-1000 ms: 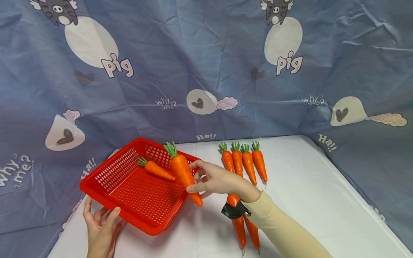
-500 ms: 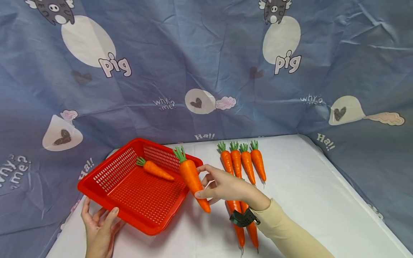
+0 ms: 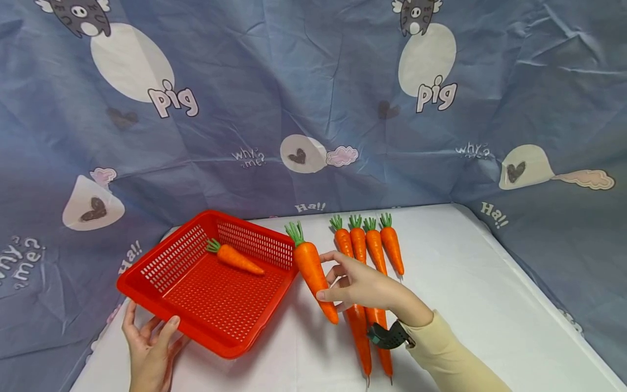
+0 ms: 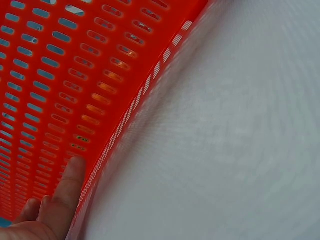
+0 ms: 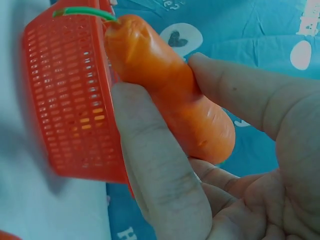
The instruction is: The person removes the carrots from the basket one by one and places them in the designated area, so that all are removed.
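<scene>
In the head view my left hand (image 3: 151,351) holds the red plastic basket (image 3: 196,330) by its near left edge, thumb at the rim and fingers beneath. The basket is tilted. One carrot (image 3: 240,259) lies inside it on the perforated bottom. Just right of the basket, my right hand (image 3: 364,286) pinches another carrot (image 3: 311,265) between thumb and fingers, its green top pointing up and away. The right wrist view shows this carrot (image 5: 175,107) up close, with the basket wall (image 5: 75,100) behind. In the left wrist view a finger (image 4: 65,197) presses the basket's slotted side (image 4: 45,85).
Several carrots (image 3: 390,245) lie in a row on the white table (image 3: 465,294), green tops toward the back. More carrots (image 3: 360,343) lie nearer, partly covered by my right hand and dark wrist strap (image 3: 389,335). A blue printed cloth (image 3: 245,103) hangs behind the table.
My right hand has moved right with its carrot, from over the basket's right side to just beyond its rim. My left hand and the basket have stayed almost still.
</scene>
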Available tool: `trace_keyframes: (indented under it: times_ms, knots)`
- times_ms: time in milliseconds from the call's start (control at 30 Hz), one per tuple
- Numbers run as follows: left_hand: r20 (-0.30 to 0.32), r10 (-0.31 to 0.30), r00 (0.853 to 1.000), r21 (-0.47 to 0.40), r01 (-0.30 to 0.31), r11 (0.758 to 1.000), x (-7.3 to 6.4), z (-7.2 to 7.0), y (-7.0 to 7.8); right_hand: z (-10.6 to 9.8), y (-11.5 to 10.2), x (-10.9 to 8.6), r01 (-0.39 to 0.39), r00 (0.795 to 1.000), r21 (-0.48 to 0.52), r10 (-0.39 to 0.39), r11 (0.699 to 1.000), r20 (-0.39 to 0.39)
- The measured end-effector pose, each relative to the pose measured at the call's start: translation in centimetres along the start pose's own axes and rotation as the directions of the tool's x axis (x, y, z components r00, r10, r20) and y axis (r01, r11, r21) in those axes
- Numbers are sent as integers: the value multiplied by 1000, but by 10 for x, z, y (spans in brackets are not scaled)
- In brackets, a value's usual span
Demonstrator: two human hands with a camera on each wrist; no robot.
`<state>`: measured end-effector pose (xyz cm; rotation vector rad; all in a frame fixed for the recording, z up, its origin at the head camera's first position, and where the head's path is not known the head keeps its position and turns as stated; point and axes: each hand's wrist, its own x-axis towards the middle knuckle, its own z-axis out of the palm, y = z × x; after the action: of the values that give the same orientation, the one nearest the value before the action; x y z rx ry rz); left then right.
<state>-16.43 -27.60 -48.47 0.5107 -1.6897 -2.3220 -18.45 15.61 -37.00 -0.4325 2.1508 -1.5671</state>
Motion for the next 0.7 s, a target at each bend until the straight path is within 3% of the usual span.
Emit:
trace_keyframes:
  times_ms: [700]
  knots:
    - [-14, 8, 1000, -4, -9, 1000, -1, 2, 0, -21, 22, -35, -20, 996, -8, 19, 1000, -84]
